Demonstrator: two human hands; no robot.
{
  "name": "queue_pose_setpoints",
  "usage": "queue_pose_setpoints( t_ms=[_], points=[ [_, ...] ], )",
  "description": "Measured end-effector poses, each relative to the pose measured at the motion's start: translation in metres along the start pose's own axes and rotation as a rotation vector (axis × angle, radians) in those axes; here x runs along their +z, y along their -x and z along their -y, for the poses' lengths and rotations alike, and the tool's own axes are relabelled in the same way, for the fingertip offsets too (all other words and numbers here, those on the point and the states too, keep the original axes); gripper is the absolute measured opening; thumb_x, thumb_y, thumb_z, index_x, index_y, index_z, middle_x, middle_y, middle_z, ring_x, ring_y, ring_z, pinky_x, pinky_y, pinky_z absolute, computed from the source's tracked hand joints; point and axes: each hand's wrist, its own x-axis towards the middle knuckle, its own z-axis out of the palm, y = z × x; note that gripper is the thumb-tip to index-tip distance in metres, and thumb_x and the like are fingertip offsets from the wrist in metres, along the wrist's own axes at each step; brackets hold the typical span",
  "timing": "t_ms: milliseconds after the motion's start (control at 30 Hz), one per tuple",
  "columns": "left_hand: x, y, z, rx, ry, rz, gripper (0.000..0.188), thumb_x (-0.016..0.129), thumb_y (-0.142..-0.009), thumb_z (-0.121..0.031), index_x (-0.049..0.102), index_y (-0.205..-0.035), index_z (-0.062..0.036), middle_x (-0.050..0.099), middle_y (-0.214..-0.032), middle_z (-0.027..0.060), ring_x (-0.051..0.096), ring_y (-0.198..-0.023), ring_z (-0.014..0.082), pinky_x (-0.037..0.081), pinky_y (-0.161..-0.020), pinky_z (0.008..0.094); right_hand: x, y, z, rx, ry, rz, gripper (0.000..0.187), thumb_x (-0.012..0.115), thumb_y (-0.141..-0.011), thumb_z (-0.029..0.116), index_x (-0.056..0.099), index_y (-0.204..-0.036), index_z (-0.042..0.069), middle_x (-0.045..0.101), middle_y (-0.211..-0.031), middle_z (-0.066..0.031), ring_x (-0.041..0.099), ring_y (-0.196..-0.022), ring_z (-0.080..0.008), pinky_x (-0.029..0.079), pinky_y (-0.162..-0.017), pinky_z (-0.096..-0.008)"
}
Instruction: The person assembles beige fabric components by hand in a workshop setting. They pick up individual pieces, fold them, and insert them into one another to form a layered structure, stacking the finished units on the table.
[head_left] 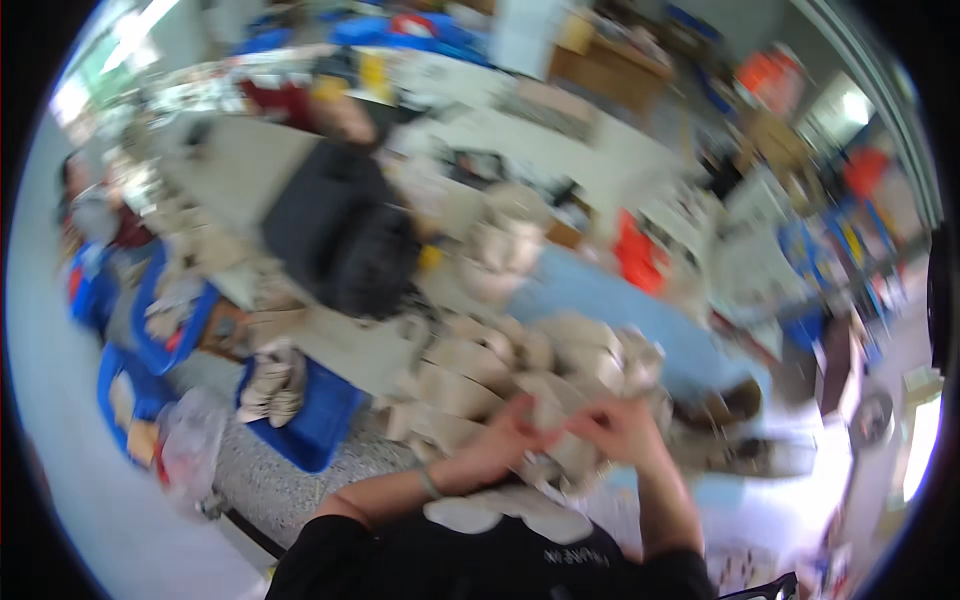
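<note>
The picture is blurred by motion. My left hand (510, 428) and my right hand (618, 428) meet in front of my chest, both with fingers curled on a beige moulded pulp piece (560, 445). Just beyond them lies a heap of similar beige pulp pieces (500, 370) on a light blue table (600, 295). A thin band is on my left wrist. How each hand grips the piece is hard to make out.
A person in dark clothes (340, 235) works across the table. Blue crates (315, 410) with more beige pieces stand on the floor to the left. A clear plastic bag (190, 445) lies nearby. Cluttered tables and boxes fill the background.
</note>
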Motion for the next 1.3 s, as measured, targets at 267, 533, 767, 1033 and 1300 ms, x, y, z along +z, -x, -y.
queue_pose_setpoints(
  t_ms=[267,533,767,1033,1300],
  points=[
    [0.022,0.003,-0.010,0.115,-0.083,0.442,0.064,0.073,-0.083,-0.018,0.033,-0.131,-0.0036,0.061,-0.086,0.0056,0.055,-0.073,0.0086,0.043,-0.059,0.0233,0.049,0.051,-0.109,0.258,-1.420,-0.415,0.025,0.066,-0.087,0.021,0.057,-0.106,0.008,0.056,-0.093,-0.0058,0.051,-0.083,-0.0191,0.047,-0.077,-0.0330],
    [0.016,0.030,-0.036,0.155,-0.070,0.553,0.057,0.070,-0.086,-0.020,0.036,-0.130,-0.0079,0.058,-0.078,0.0006,0.050,-0.067,0.0043,0.036,-0.055,0.0215,0.029,0.182,-0.133,0.373,0.224,-0.076,0.029,0.057,-0.092,0.030,0.067,-0.105,0.007,0.065,-0.073,-0.0130,0.063,-0.066,-0.0249,0.049,-0.066,-0.0390],
    [0.049,0.003,-0.030,0.314,-0.325,0.549,0.040,0.067,-0.087,-0.015,0.048,-0.122,-0.0088,0.055,-0.100,0.0017,0.054,-0.078,0.0063,0.047,-0.067,0.0239,-0.014,0.158,0.015,0.005,0.210,-0.340,0.073,0.077,-0.074,0.033,0.049,-0.131,-0.003,0.058,-0.124,-0.0164,0.056,-0.114,-0.0261,0.044,-0.096,-0.0359],
    [0.089,-0.041,-0.077,1.317,-0.809,-0.047,0.027,0.071,-0.083,-0.018,0.061,-0.105,-0.0069,0.061,-0.078,0.0106,0.059,-0.064,0.0250,0.047,-0.058,0.0367,-0.058,0.091,0.013,0.108,0.161,-0.505,0.072,0.070,-0.072,0.019,0.042,-0.138,0.016,0.065,-0.097,-0.0228,0.064,-0.079,-0.0390,0.052,-0.069,-0.0421],
    [0.081,-0.021,-0.009,0.580,-0.660,0.247,0.027,0.066,-0.088,-0.021,0.060,-0.105,-0.0007,0.058,-0.090,0.0104,0.052,-0.081,0.0187,0.041,-0.068,0.0304,-0.109,0.062,0.036,0.032,0.208,-0.640,0.041,0.068,-0.074,0.014,0.063,-0.115,0.010,0.068,-0.107,-0.0091,0.066,-0.089,-0.0148,0.050,-0.081,-0.0288]
  ],
)
